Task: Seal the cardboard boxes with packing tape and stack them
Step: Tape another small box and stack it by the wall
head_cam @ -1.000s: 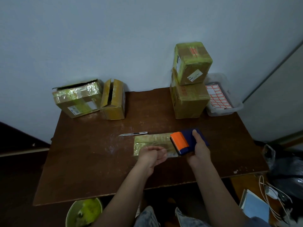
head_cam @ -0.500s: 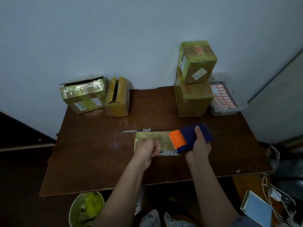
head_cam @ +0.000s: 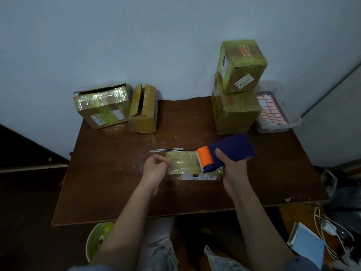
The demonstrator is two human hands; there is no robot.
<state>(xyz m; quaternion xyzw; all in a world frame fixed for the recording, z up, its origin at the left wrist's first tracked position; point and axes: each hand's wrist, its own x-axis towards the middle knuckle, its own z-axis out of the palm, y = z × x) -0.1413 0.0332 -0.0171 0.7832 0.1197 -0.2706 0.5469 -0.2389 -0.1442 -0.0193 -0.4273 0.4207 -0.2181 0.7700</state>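
The left hand (head_cam: 156, 169) is pinching the tape end at the near-left edge of a flat box (head_cam: 192, 167) lying mid-counter (head_cam: 109, 182). The right hand (head_cam: 233, 170) is gripping the blue-and-orange tape dispenser (head_cam: 224, 153), resting on the box's right end. If the pinch is slipping, the strip is likely wrinkling or lifting the light box. Beyond are lying a knife (head_cam: 166, 150), two unsealed boxes (head_cam: 117, 107), and two stacked boxes (head_cam: 239, 85).
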